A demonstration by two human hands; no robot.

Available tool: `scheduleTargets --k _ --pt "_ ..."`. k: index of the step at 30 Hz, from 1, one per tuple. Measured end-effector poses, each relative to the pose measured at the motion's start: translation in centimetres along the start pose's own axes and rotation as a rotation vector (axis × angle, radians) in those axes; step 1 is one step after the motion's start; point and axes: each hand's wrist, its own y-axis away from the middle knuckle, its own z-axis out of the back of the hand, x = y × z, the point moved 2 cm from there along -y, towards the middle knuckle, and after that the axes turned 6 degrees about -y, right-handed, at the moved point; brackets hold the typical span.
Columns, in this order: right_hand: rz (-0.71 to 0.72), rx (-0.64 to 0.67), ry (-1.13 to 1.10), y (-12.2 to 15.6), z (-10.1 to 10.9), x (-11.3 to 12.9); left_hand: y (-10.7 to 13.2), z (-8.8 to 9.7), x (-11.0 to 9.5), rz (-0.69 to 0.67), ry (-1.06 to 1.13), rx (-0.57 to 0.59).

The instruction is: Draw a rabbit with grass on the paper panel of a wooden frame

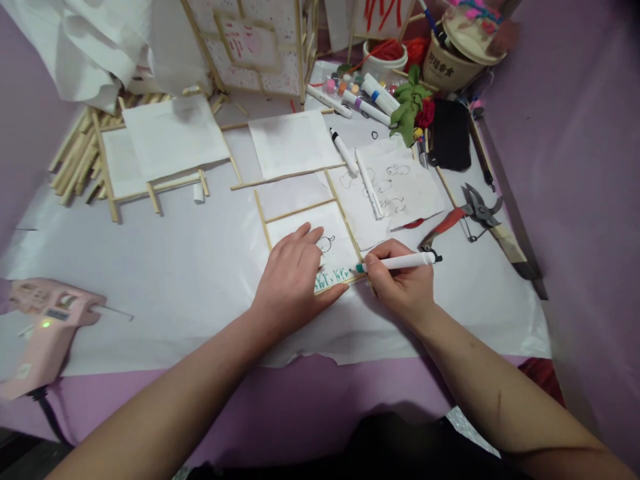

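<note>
My right hand [404, 283] is closed around a white marker [407, 261] with a green tip end. The tip meets the lower right of a white paper panel [300, 220], where a row of green grass strokes [333, 277] runs along the bottom edge. Flat on that panel lies my left hand [295, 273], fingers stretched out, covering its lower left part. A black outline drawing [327, 244] shows partly beside the left fingers. Thin wooden sticks [344, 217] frame the panel.
Two more stick-framed paper panels [175, 137] [297, 143] lie farther back. A pink glue gun [53, 320] stands at left, near a stick pile [80, 157]. On the right are a sketch sheet [420, 187], pruning shears [475, 210], a black phone [450, 135] and markers [367, 107]. A paper lantern [250, 43] stands behind.
</note>
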Motion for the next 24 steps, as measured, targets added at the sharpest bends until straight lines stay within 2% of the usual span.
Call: scheduleTargets --k 11,24 --pt "-0.009 0.028 0.027 0.07 0.11 -0.12 0.04 -0.08 -0.03 -0.010 -0.013 -0.016" --pt "0.020 -0.032 0.039 -0.05 0.18 -0.09 -0.03 -0.04 0.03 -0.012 -0.021 -0.001"
